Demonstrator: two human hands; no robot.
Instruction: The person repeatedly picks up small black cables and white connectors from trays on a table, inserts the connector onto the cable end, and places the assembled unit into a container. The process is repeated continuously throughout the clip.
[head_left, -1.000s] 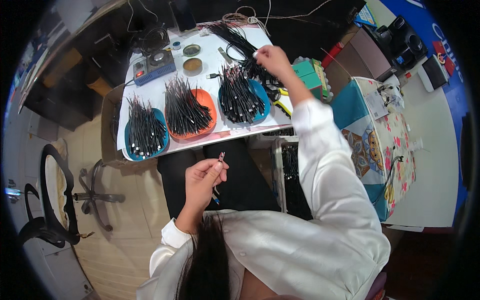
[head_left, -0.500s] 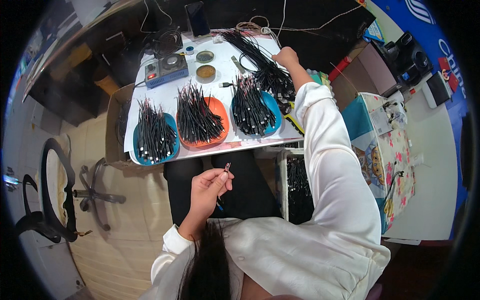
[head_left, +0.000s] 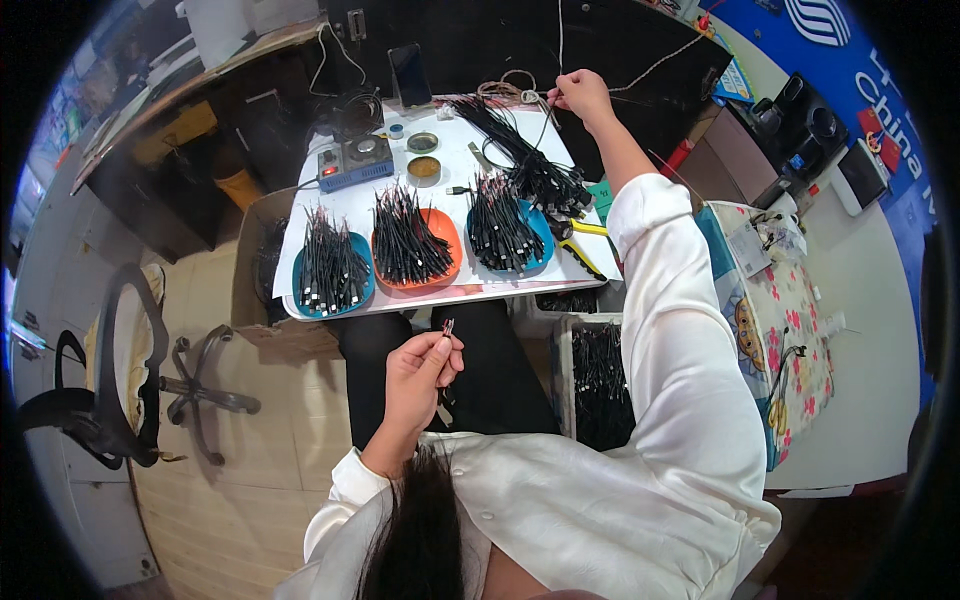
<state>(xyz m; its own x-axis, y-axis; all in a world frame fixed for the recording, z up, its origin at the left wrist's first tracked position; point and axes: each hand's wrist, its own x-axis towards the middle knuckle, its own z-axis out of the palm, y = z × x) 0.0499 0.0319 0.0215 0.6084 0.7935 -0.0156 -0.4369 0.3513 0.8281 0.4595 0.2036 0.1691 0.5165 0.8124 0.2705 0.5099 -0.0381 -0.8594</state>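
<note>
My left hand (head_left: 425,368), held low over my lap, is closed in a pinch. A cable end (head_left: 448,327) with reddish wires and a shiny tip sticks up from its fingers; a dark piece hangs beneath. My right hand (head_left: 584,97) is raised at the far right of the table, its fingers closed on a thin black cable (head_left: 546,124). That cable runs down to a long heap of black cables (head_left: 530,160). Nearer me, short black cables stand upright in a left blue tray (head_left: 367,290), an orange tray (head_left: 452,235) and a right blue tray (head_left: 543,235).
A blue soldering-station box (head_left: 355,165), a round tin (head_left: 424,170) and a phone (head_left: 409,76) are at the back. Yellow-handled pliers (head_left: 585,240) lie by the right edge. A bin of black cables (head_left: 600,375) stands below right, a cardboard box (head_left: 262,325) below left.
My right hand has risen from the cable heap and moved farther away, drawing up the black cable. My left hand stays nearly in place. The whole view has shifted slightly.
</note>
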